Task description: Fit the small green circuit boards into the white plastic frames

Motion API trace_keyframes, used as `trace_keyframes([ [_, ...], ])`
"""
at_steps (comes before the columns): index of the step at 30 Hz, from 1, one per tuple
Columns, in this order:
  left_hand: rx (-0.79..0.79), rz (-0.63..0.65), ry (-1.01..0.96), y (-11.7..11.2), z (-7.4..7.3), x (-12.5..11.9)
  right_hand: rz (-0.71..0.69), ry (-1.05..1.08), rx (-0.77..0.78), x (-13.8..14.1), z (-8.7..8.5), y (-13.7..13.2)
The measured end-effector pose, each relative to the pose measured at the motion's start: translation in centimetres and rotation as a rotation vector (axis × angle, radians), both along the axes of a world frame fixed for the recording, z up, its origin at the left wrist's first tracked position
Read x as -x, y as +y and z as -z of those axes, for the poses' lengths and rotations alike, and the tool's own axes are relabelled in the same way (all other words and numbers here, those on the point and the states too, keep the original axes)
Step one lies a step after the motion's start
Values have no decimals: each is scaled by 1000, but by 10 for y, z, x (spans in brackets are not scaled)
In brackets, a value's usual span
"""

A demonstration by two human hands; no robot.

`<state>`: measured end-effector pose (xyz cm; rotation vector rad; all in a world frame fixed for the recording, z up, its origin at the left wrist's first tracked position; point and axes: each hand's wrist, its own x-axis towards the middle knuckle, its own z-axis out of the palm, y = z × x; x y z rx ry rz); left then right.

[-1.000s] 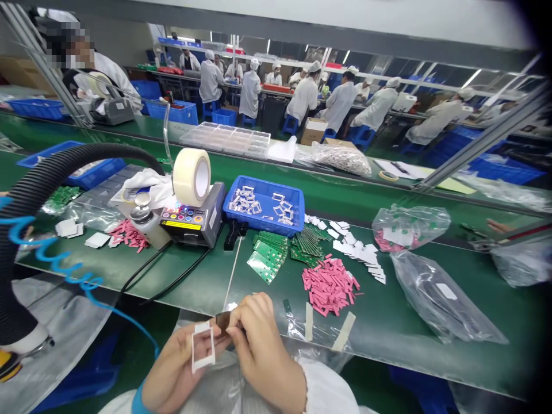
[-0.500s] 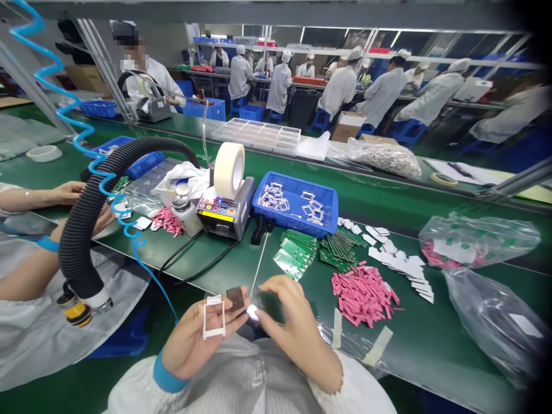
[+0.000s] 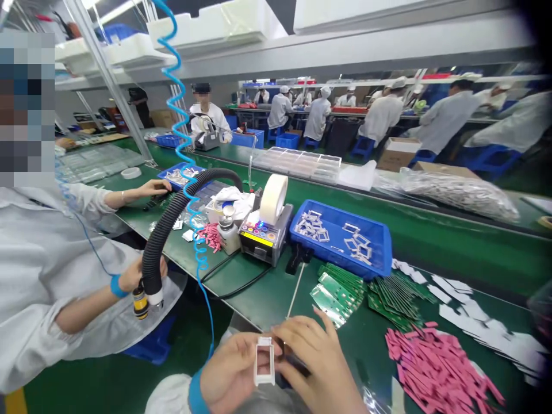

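Note:
Low in the head view, my left hand (image 3: 230, 368) is closed on a small white plastic frame (image 3: 264, 341), an upright rectangle with an open middle and a tab on top. A blue band circles that wrist. From the other side comes my right hand (image 3: 321, 359), fingers bent in against the frame's right edge. Something dark shows beneath those fingers, but what they grip is hidden. Beyond my hands lie green circuit boards (image 3: 338, 296) in a fanned stack. A heap of pink strips (image 3: 440, 368) is to the right.
A blue bin (image 3: 340, 259) holds more white frames. Left of it stands a tape dispenser (image 3: 265, 236) with a bottle (image 3: 228, 233). White pieces (image 3: 487, 328) lie at right. A black hose (image 3: 155, 247) and blue coiled cord hang near a co-worker's arm (image 3: 95, 299) at left.
The view has swung left and up. Both hands have come together at the white frame, and the dark flat piece on my left fingers is no longer plainly visible.

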<state>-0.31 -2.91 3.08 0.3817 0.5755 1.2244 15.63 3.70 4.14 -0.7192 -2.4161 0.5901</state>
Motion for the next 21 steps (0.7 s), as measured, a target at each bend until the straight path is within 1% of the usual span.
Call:
trace_keyframes([
  [3,3,138,-126,1,4,4,-28,296,339,0,5,-3],
  [5,-11,214,-179,0,6,5,-82,499,548,3,10,-8],
  [7,-44,226,-203,-2,10,4,-136,630,665,7,15,-12],
  [10,-87,188,-219,-6,11,0,-185,693,733,11,19,-17],
  [13,-94,134,-202,-8,2,-4,-200,660,736,8,12,-20],
  [15,-114,105,-128,-9,-9,-6,-129,627,675,2,2,-21],
  [16,-131,98,-71,-9,-14,-6,-67,601,615,-1,-4,-22],
  [18,-172,104,69,-9,-23,-6,63,513,435,-7,-17,-22],
  [20,-218,127,212,-10,-27,-4,160,383,250,-10,-26,-22],
  [21,-248,138,274,-10,-27,-3,191,329,186,-11,-29,-22],
])
